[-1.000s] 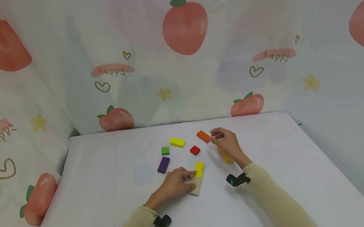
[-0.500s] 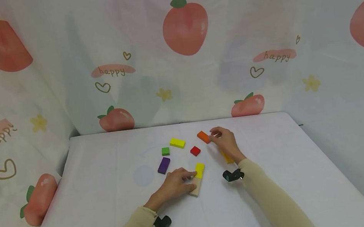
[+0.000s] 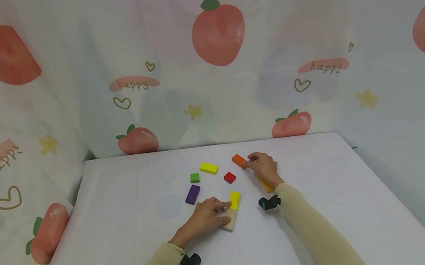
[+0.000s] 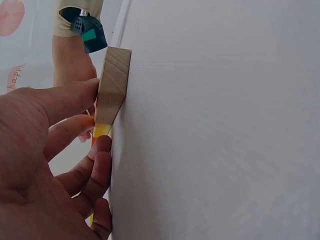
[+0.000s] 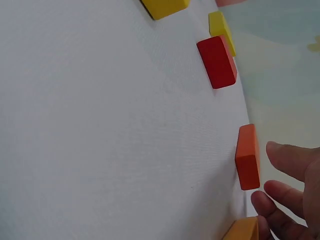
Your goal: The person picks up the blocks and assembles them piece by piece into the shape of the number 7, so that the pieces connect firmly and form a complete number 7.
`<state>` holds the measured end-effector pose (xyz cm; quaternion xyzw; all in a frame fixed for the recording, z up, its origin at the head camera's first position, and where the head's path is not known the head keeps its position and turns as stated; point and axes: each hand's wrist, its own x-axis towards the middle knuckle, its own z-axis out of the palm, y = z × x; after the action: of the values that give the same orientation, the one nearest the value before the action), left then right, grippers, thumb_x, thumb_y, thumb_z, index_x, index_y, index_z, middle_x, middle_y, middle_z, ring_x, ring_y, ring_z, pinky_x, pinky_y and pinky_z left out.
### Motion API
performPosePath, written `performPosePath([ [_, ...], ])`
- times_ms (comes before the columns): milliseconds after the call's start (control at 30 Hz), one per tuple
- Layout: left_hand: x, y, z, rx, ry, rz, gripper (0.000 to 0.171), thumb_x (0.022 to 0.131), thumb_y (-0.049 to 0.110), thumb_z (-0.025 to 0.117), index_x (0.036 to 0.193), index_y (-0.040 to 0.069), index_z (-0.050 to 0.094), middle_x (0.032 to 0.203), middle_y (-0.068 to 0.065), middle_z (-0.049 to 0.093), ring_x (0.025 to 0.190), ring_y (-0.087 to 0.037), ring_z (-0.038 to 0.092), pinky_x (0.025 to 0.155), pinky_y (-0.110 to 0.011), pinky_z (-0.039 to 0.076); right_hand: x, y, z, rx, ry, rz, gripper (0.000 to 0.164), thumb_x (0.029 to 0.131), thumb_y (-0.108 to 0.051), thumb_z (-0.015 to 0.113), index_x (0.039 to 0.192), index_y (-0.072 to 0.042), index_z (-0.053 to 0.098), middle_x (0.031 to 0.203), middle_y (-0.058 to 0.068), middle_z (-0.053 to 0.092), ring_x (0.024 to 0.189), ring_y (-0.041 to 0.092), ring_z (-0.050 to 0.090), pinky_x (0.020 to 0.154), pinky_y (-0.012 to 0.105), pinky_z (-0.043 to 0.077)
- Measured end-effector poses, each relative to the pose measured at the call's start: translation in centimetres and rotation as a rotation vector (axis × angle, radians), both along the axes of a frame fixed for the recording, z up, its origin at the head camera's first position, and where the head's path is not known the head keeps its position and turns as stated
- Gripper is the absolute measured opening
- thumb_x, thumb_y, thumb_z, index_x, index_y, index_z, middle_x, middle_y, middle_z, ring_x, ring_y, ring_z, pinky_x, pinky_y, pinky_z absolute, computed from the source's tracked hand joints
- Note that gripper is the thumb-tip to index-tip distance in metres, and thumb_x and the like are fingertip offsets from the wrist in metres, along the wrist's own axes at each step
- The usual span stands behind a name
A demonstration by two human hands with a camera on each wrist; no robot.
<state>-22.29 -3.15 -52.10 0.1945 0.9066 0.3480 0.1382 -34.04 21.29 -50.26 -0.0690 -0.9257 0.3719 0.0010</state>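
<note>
A yellow block (image 3: 235,200) and a plain wooden block (image 3: 230,220) lie end to end on the white table. My left hand (image 3: 204,217) touches them from the left, index finger on the yellow one and thumb on the wooden one. In the left wrist view the thumb and index finger (image 4: 75,127) lie against the blocks' upper face, other fingers bent beside them. At the back, my right hand (image 3: 263,168) hovers by an orange block (image 3: 239,161), fingertips close to it. The right wrist view has its thumb (image 5: 287,157) apart from the orange block. A lighter orange block (image 3: 266,185) is partly hidden below this hand.
Between the hands and the back edge lie a red block (image 3: 229,177), another yellow block (image 3: 209,168), a green block (image 3: 195,178) and a purple block (image 3: 192,194). A fruit-print curtain (image 3: 173,88) hangs behind the table (image 3: 139,251).
The right forearm has shifted slightly left and the right hand has sunk a little toward the table. The left hand keeps its place on the blocks.
</note>
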Motion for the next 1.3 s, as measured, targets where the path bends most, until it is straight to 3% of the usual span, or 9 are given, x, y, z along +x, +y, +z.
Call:
performPosePath([
  [267, 0.3, 0.1, 0.3, 0.011, 0.013, -0.013, 0.047, 0.087, 0.033, 0.075, 0.132, 0.026, 0.064, 0.107, 0.007, 0.064, 0.094, -0.01, 0.054, 0.084, -0.032, 0.032, -0.1, -0.2, -0.6, 0.051, -0.019, 0.008, 0.05, 0.087, -0.043, 0.071, 0.123, -0.009, 0.065, 0.118, 0.013, 0.067, 0.11, 0.032, 0.054, 0.098, 0.054, 0.027],
  [467, 0.3, 0.2, 0.3, -0.007, 0.027, -0.018, 0.047, 0.087, 0.034, 0.074, 0.132, 0.027, 0.063, 0.107, 0.008, 0.064, 0.093, -0.008, 0.052, 0.083, -0.031, 0.032, -0.4, -0.5, -0.9, 0.1, -0.033, 0.01, 0.05, 0.086, -0.039, 0.074, 0.124, -0.008, 0.065, 0.123, 0.015, 0.064, 0.111, 0.033, 0.053, 0.098, 0.056, 0.028],
  [700, 0.4, 0.2, 0.3, -0.003, 0.024, -0.023, 0.047, 0.087, 0.034, 0.074, 0.132, 0.027, 0.064, 0.108, 0.007, 0.064, 0.093, -0.01, 0.052, 0.083, -0.032, 0.033, -0.5, -0.4, -0.9, 0.047, -0.039, -0.015, 0.046, 0.089, -0.033, 0.07, 0.127, -0.008, 0.063, 0.124, 0.014, 0.064, 0.113, 0.032, 0.052, 0.098, 0.053, 0.027],
  [1033, 0.1, 0.1, 0.2, -0.007, 0.023, -0.018, 0.047, 0.087, 0.035, 0.074, 0.132, 0.027, 0.063, 0.107, 0.007, 0.063, 0.093, -0.01, 0.052, 0.084, -0.032, 0.033, -0.7, 0.0, -0.5, -0.001, 0.045, -0.038, 0.046, 0.09, -0.034, 0.07, 0.128, -0.009, 0.061, 0.116, 0.013, 0.065, 0.107, 0.031, 0.053, 0.099, 0.051, 0.029],
  [1300, 0.3, 0.1, 0.3, -0.007, 0.02, -0.011, 0.047, 0.087, 0.034, 0.074, 0.132, 0.027, 0.064, 0.107, 0.006, 0.063, 0.094, -0.011, 0.053, 0.085, -0.033, 0.033, 0.5, 0.3, 0.4, -0.176, 0.048, -0.06, 0.047, 0.091, -0.03, 0.07, 0.13, -0.007, 0.059, 0.121, 0.015, 0.063, 0.11, 0.03, 0.055, 0.102, 0.042, 0.047],
])
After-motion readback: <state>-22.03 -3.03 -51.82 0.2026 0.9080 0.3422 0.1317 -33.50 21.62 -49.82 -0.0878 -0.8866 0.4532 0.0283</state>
